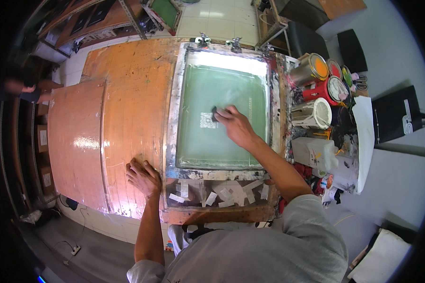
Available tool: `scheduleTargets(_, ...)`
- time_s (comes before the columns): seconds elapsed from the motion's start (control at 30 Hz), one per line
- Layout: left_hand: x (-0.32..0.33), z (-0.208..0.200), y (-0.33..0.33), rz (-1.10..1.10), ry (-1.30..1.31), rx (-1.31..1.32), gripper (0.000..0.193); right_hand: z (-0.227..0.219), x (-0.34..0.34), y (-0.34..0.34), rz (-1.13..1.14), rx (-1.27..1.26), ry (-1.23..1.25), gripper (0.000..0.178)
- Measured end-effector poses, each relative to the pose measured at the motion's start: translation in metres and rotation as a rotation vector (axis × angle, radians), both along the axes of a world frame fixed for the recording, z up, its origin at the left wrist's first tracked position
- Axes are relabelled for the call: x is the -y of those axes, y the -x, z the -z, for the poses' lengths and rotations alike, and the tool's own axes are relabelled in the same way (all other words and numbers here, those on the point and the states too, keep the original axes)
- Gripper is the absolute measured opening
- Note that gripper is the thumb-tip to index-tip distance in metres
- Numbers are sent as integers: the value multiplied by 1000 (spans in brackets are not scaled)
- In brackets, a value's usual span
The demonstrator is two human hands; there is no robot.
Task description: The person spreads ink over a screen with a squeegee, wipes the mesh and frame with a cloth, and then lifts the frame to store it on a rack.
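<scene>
A screen printing frame [266, 155] with green mesh [208, 146] lies on the right part of the work table. My right hand [236, 126] is closed on a small dark wad, perhaps a rag, against the mesh. The wad [214, 113] is mostly hidden by my fingers, so its exact kind does not show. Just left of it, a pale square pattern [206, 120] stands out in the green. My left hand [143, 177] rests on the wooden board, left of the frame, fingers apart and holding nothing.
Hinge clamps [233, 45] hold the frame's far edge. Pieces of pale tape [211, 198] stick to the near strip. Paint cans [310, 68], a white bucket [312, 113] and a plastic jug [315, 153] crowd the right side. Another person's arm [45, 89] shows at far left.
</scene>
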State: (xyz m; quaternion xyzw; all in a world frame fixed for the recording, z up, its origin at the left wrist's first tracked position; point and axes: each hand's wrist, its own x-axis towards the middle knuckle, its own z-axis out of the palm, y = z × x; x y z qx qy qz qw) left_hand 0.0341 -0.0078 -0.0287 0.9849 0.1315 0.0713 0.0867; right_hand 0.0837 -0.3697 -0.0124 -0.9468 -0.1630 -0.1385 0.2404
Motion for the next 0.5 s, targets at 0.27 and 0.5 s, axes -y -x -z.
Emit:
scheduleTargets(0.27,1,-1,-2,32,-18,38,52,32,-2,-49,269,-166,28,42)
scheduleTargets(0.5,0,-8,-3,5,9,-4,52,17,11,-42,122,-84,50,34)
